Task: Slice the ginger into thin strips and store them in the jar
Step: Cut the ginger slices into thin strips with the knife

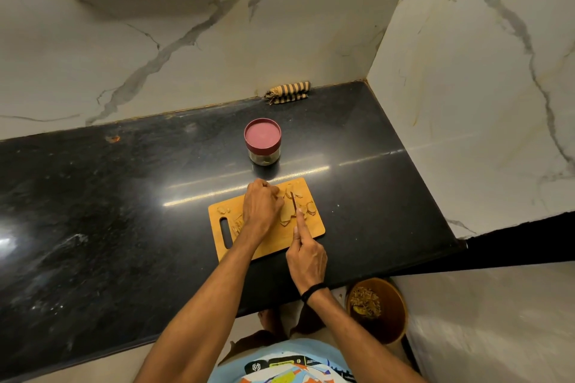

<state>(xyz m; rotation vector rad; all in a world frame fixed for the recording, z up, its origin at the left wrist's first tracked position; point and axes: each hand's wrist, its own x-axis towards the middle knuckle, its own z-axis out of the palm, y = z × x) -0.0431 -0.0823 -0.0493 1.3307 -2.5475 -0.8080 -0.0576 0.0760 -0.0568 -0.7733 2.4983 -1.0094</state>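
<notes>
I find the jar standing upright on the black table, just beyond the far edge of the cutting board, with its maroon lid seated. Something dark lies at the bottom behind the clear wall, and I cannot identify it. The ginger lies on the board as flat pale slices around the blade, with smaller cut pieces near the board's handle slot. The left hand bears down on the ginger with its fingers curled; the fingertips are hidden under the knuckles, so the grip appears to be a pinch. The right hand is closed round the handle of the knife, forefinger laid straight along the spine and blade edge down among the slices. The handle itself is covered by the fingers. A brown bin on the floor holds yellowish scraps. A striped cloth lies against the wall.
</notes>
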